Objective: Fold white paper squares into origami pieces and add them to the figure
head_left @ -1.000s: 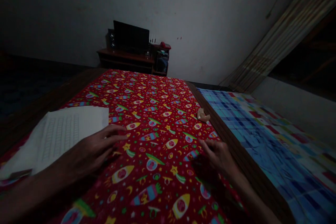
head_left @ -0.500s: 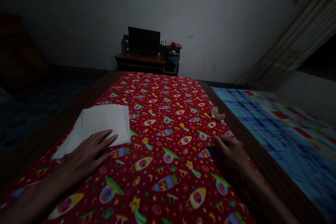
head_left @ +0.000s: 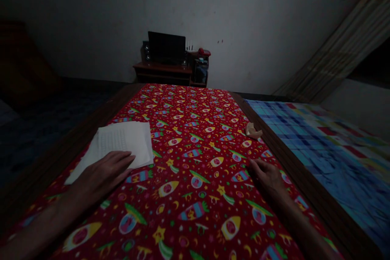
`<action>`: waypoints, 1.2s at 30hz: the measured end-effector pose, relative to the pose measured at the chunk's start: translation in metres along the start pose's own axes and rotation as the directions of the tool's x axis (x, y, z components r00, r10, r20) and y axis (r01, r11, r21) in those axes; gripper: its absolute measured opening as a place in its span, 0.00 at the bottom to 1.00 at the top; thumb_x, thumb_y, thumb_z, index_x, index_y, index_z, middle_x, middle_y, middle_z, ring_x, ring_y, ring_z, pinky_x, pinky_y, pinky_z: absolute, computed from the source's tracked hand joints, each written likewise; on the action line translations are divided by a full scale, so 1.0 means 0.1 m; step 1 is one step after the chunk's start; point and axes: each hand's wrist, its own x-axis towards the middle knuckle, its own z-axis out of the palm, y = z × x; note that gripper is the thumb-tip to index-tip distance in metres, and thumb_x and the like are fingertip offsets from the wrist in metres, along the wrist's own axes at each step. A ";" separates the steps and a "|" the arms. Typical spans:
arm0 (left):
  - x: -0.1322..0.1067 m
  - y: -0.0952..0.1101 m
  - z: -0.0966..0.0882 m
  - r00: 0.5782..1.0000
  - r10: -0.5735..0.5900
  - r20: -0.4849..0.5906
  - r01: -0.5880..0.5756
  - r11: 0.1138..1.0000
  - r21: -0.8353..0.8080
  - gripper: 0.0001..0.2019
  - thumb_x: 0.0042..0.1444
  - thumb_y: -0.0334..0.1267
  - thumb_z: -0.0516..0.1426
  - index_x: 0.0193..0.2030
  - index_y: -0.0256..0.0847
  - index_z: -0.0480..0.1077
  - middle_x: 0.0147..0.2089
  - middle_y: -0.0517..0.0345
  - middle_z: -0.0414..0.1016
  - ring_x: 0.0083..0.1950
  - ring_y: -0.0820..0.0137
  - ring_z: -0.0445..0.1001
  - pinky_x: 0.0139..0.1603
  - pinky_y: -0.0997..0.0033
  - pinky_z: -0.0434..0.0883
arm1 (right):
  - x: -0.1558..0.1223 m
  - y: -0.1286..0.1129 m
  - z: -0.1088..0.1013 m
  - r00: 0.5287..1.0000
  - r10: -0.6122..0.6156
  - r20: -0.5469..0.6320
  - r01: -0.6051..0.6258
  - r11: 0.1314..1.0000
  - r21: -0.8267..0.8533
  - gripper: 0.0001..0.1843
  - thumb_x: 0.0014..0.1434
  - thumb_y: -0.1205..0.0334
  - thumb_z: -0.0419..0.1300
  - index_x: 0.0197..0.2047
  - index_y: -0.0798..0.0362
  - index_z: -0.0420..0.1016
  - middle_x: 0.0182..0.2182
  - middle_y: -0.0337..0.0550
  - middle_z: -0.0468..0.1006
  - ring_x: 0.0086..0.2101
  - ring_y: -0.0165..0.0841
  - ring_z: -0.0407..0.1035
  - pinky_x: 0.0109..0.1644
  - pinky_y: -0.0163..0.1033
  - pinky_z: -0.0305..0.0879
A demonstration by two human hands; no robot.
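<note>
White paper stack [head_left: 123, 144] under the left hand [head_left: 103, 172]

Both bare forearms reach in from the bottom corners of the view. The left hand lies flat and palm down, its fingers pressed together and its fingertips on the lower part of the stack, not pinching anything. The paper lies on the left half of a red cloth [head_left: 195, 107] printed with rockets, stars and crescents. Its sheets sit slightly askew, with a lower sheet showing past the top one on the left, and the top sheet carries faint rows of marks too dim to read.

The right hand [head_left: 266, 178] rests palm down on the red cloth, well apart from the paper and just beside the cloth's right edge. Its fingers are slightly spread and gently curled, and it holds nothing. Ahead of it, near that edge, lies a small crumpled tan scrap [head_left: 253, 131], its material hard to tell in the dim light.

A dark wooden rail [head_left: 297, 178] runs along the right side of the red cloth, and beyond it lies a blue checked cloth [head_left: 307, 146]. Farther off, a black monitor [head_left: 166, 48] stands on a low wooden cabinet [head_left: 161, 69] against a pale wall [head_left: 91, 16], and a striped curtain [head_left: 341, 53] slants across the upper right.
</note>
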 end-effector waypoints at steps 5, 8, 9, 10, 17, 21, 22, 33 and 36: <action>-0.03 0.09 -0.04 1.000 -0.026 -0.009 0.026 0.999 -0.024 0.21 0.63 0.49 0.43 0.47 0.40 0.72 0.50 0.50 0.73 0.51 0.63 0.71 0.52 0.65 0.71 | -0.02 -0.05 -0.03 0.998 -0.059 -0.004 0.057 0.983 -0.177 0.24 0.59 0.46 0.50 0.21 0.55 0.69 0.16 0.37 0.64 0.20 0.28 0.59 0.22 0.31 0.50; -0.05 0.14 -0.10 1.000 -0.017 0.011 0.017 0.999 -0.034 0.19 0.64 0.46 0.43 0.47 0.40 0.71 0.50 0.50 0.73 0.51 0.63 0.72 0.50 0.65 0.71 | 0.00 -0.03 -0.04 0.995 -0.102 0.006 0.101 0.966 -0.239 0.24 0.59 0.46 0.50 0.23 0.55 0.72 0.16 0.38 0.67 0.20 0.29 0.61 0.22 0.32 0.52; -0.05 0.15 -0.12 1.000 -0.009 0.018 0.010 0.999 -0.033 0.19 0.64 0.44 0.43 0.47 0.40 0.71 0.49 0.50 0.73 0.50 0.63 0.72 0.49 0.65 0.72 | 0.01 -0.02 -0.04 0.994 -0.113 0.009 0.111 0.959 -0.259 0.24 0.58 0.46 0.50 0.24 0.55 0.73 0.16 0.38 0.68 0.20 0.30 0.62 0.23 0.32 0.53; -0.06 0.15 -0.12 1.000 -0.002 0.025 0.003 0.999 -0.032 0.18 0.64 0.42 0.42 0.47 0.39 0.70 0.49 0.49 0.73 0.50 0.63 0.72 0.49 0.65 0.72 | 0.02 0.00 -0.04 0.992 -0.122 0.012 0.121 0.952 -0.281 0.24 0.58 0.45 0.50 0.25 0.55 0.74 0.17 0.38 0.69 0.20 0.31 0.64 0.23 0.32 0.53; -0.08 0.16 -0.05 0.999 -0.014 -0.044 0.012 0.999 -0.042 0.14 0.63 0.40 0.45 0.41 0.39 0.69 0.43 0.51 0.74 0.46 0.65 0.73 0.47 0.66 0.71 | 0.04 0.05 -0.04 0.984 -0.174 0.045 0.178 0.922 -0.344 0.22 0.59 0.47 0.49 0.29 0.53 0.76 0.22 0.41 0.75 0.25 0.34 0.70 0.28 0.34 0.57; -0.05 0.16 -0.04 0.978 -0.082 -0.192 0.064 0.993 -0.097 0.11 0.63 0.40 0.47 0.40 0.39 0.68 0.39 0.52 0.74 0.41 0.66 0.74 0.44 0.68 0.71 | 0.04 0.06 -0.03 0.983 -0.180 0.038 0.182 0.928 -0.326 0.22 0.59 0.46 0.49 0.30 0.54 0.75 0.24 0.41 0.76 0.26 0.34 0.70 0.30 0.34 0.59; -0.03 0.17 -0.06 0.967 -0.098 -0.234 0.074 0.991 -0.112 0.10 0.63 0.40 0.47 0.40 0.39 0.67 0.39 0.53 0.74 0.40 0.66 0.74 0.42 0.69 0.71 | 0.04 0.06 -0.03 0.983 -0.180 0.040 0.183 0.927 -0.327 0.22 0.59 0.46 0.49 0.30 0.54 0.75 0.24 0.41 0.76 0.26 0.34 0.70 0.30 0.35 0.59; 0.23 0.97 -0.15 0.887 0.321 -0.333 -0.357 0.932 -0.053 0.07 0.63 0.31 0.47 0.46 0.37 0.63 0.38 0.52 0.75 0.38 0.68 0.75 0.40 0.71 0.73 | -0.03 0.01 0.04 0.958 -0.284 0.033 0.277 0.892 -0.357 0.19 0.60 0.49 0.51 0.32 0.54 0.75 0.27 0.44 0.77 0.28 0.35 0.72 0.31 0.36 0.64; 0.35 1.26 -0.03 0.851 0.445 -0.280 -0.473 0.880 -0.037 0.09 0.63 0.28 0.44 0.44 0.35 0.62 0.37 0.51 0.74 0.39 0.67 0.75 0.41 0.68 0.73 | -0.20 -0.23 0.15 0.895 -0.431 0.111 0.445 0.861 -0.244 0.15 0.63 0.55 0.51 0.39 0.53 0.75 0.35 0.47 0.78 0.36 0.36 0.73 0.38 0.37 0.69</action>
